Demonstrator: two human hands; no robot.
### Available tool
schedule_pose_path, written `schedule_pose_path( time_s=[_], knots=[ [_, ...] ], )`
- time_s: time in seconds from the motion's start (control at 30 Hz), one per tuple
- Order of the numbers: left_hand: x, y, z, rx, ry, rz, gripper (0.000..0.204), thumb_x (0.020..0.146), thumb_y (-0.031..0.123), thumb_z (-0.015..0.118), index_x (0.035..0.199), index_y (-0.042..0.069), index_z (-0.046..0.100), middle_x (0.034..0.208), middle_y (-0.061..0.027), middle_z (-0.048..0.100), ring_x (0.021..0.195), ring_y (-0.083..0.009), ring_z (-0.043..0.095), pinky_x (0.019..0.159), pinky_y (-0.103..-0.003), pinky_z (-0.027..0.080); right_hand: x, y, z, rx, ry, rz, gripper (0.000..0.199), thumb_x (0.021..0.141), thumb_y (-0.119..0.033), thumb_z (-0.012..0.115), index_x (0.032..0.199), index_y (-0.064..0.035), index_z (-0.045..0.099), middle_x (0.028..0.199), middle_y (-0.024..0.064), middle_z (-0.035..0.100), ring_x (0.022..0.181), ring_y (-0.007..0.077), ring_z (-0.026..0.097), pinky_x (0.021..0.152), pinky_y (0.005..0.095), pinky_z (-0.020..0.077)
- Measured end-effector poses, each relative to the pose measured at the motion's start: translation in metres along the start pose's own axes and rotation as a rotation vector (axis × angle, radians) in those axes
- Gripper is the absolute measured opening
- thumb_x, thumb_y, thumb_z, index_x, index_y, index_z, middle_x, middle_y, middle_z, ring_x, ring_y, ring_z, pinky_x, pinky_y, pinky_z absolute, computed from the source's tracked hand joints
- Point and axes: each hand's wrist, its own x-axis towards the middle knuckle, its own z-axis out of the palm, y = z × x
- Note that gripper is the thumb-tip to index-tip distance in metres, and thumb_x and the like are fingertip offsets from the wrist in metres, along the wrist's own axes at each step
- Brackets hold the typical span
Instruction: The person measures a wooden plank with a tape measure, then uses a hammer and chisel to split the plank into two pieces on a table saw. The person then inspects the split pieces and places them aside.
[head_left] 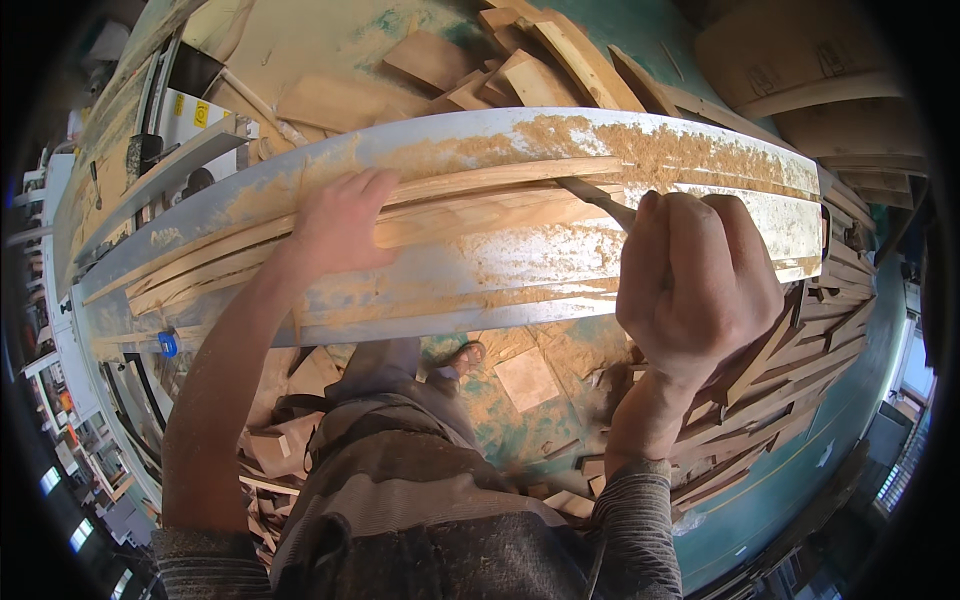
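Observation:
Two long pale wooden strips lie side by side on a long metal machine bed dusted with sawdust (540,265). Over the left part of the far strip (500,177) and near strip (470,216), my left hand (340,222) is laid across, its fingers bent over the wood. My right hand (700,280) is a fist near the strips' right end, closed round a flat, dark metal-bladed tool (600,200). Its handle is hidden in the fist. The blade points left, its tip at the gap between the strips; whether it touches the wood I cannot tell.
A small blue tape measure (167,343) sits at the bed's near left. Wood offcuts (540,75) are heaped beyond the bed, and stacked boards (780,385) fill the right side. A square wooden piece (527,379) lies on the sawdust-covered floor near my foot.

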Motion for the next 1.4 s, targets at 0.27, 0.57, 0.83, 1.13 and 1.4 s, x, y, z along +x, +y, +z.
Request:
schedule_pose_path(
  time_s=[0.27, 0.57, 0.83, 1.13, 1.4],
  knots=[
    [0.006, -0.009, 0.000, -0.006, 0.057, 0.097, 0.076, 0.079, 0.054, 0.078, 0.127, 0.001, 0.053, 0.118, -0.0187, 0.064, 0.111, -0.0377, 0.063, 0.092, -0.047, 0.052, 0.030, 0.014, 0.026, -0.014, 0.049, -0.018, 0.026, 0.079, -0.006, 0.075, 0.064, -0.0087, 0.054, 0.057, 0.0027, 0.049, 0.045, 0.0161, 0.043, 0.043, 0.0307, 0.0334],
    [0.091, 0.071, 0.015, -0.353, 0.037, -0.010, 0.053, 0.103, 0.051, 0.048, 0.109, 0.001, 0.064, 0.096, -0.0241, 0.068, 0.095, -0.0443, 0.064, 0.080, -0.054, 0.050, 0.043, 0.008, 0.041, -0.140, 0.070, 0.087, 0.029, 0.079, -0.011, 0.073, 0.059, -0.0093, 0.054, 0.055, 0.0037, 0.053, 0.043, 0.0219, 0.050, 0.041, 0.0320, 0.0357],
    [0.131, 0.096, 0.020, -0.149, 0.157, 0.155, 0.056, 0.106, 0.048, 0.043, 0.087, 0.002, 0.070, 0.087, -0.0236, 0.071, 0.089, -0.0404, 0.068, 0.072, -0.051, 0.052, 0.041, -0.006, 0.047, 0.100, 0.109, 0.404, 0.013, 0.070, -0.018, 0.070, 0.062, -0.0077, 0.070, 0.061, 0.0116, 0.064, 0.062, 0.0288, 0.066, 0.049, 0.0413, 0.0490],
    [0.116, 0.110, -0.010, -0.114, 0.078, 0.033, 0.057, 0.105, 0.049, 0.043, 0.089, 0.002, 0.071, 0.088, -0.0238, 0.071, 0.090, -0.0413, 0.068, 0.074, -0.051, 0.052, 0.013, -0.011, 0.031, 0.250, 0.253, 0.223, 0.009, 0.058, -0.012, 0.070, 0.060, -0.0063, 0.063, 0.062, 0.0130, 0.058, 0.056, 0.0301, 0.062, 0.043, 0.0393, 0.0452],
    [0.118, 0.123, -0.009, -0.125, 0.044, 0.013, 0.059, 0.105, 0.050, 0.043, 0.091, 0.001, 0.071, 0.089, -0.0240, 0.071, 0.090, -0.0421, 0.068, 0.076, -0.051, 0.052, -0.018, -0.010, 0.023, 0.302, 0.291, 0.207, 0.017, 0.055, -0.012, 0.066, 0.061, -0.0065, 0.051, 0.065, 0.0091, 0.048, 0.057, 0.0262, 0.055, 0.041, 0.0372, 0.0416]
  ],
)
